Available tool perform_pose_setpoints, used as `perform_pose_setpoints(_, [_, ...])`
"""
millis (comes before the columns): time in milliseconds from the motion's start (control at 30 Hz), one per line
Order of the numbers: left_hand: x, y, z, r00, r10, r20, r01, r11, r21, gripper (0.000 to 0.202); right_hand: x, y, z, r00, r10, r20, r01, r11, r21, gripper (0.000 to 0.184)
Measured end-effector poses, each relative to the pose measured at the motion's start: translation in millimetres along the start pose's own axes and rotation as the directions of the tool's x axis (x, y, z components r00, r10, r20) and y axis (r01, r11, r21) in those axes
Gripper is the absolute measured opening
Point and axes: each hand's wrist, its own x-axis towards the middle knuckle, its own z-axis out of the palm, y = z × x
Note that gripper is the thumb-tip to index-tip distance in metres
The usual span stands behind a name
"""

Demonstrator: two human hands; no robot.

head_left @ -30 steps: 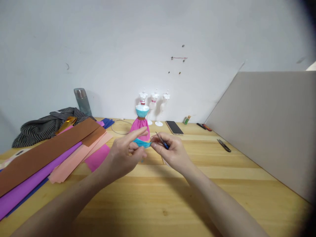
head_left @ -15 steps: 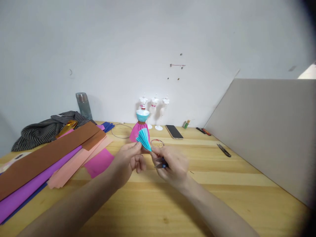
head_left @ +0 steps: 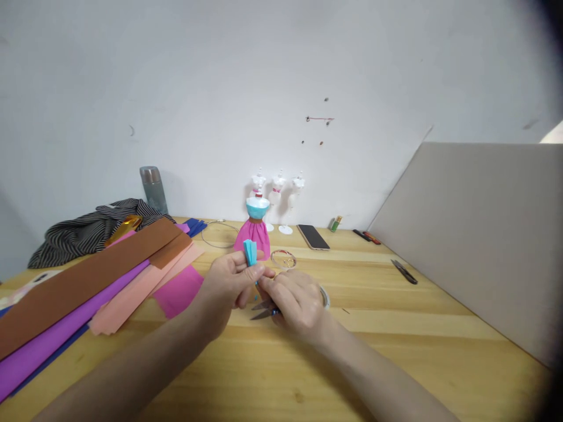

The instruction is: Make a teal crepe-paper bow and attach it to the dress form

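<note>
Left hand [head_left: 231,278] was palm-in over the table [head_left: 246,375], thumb and fingers pinched narrow on the blue paper [head_left: 250,252] — folds sticking up above the grip. Right hand [head_left: 294,299] was knuckles-up, fingertips at the paper's lower end; couldn't tell if they gripped it. Same hand held the scissors [head_left: 263,312] under curled fingers — blades parted, pointing left. Paper sat in front of the pink skirt [head_left: 253,234].

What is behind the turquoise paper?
The pink skirt of a dressed mannequin; the turquoise paper and left hand cover part of the skirt's lower edge, so that cannot be seen.
</note>
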Motion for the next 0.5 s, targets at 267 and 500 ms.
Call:
perform_pose_setpoints(267, [-0.3,4.2,6.1,0.988,0.077,-0.134,-0.066,0.995,0.081,0.030,5.8,-2.8,-0.5,1.000,-0.008,0.021,0.006,0.998,0.061,0.019])
perform_pose_setpoints(500, [7.0,-7.6,-5.7,0.942,0.330,-0.053,-0.270,0.845,0.461,0.016,7.0,-3.2,-7.9,0.947,0.320,-0.005,-0.296,0.882,0.366,0.020])
